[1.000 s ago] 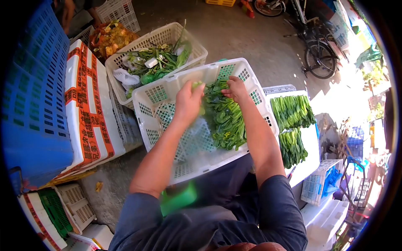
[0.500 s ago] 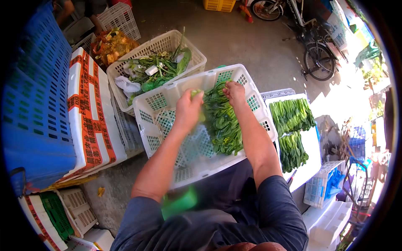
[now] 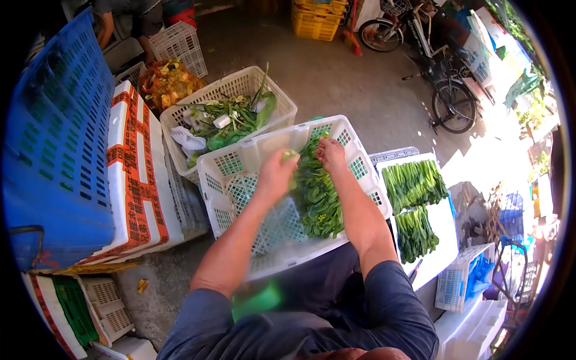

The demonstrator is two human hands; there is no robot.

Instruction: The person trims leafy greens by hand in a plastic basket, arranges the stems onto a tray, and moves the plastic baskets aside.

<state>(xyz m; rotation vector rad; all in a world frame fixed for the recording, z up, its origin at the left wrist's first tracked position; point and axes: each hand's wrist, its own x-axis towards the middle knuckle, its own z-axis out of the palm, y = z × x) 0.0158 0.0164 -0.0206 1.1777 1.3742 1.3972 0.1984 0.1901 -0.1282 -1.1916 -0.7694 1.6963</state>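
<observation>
A white plastic basket stands before me, tilted in view, with a heap of leafy greens along its right side. My left hand, over the middle of the basket, is closed around a few pale green stalks; blur hides part of them. My right hand has its fingers pinched at the stem ends on top of the heap, near the far rim. Two neat rows of cut greens lie on a white board right of the basket.
Behind the basket stands a crate of trimmings. On the left rise a blue crate and a taped foam box. A bicycle is parked at the back right. Another person is at the far left.
The view has tilted up, so everything sits lower in it. Both hands stay over the basket in nearly the same places, the left still gripping stalks.
</observation>
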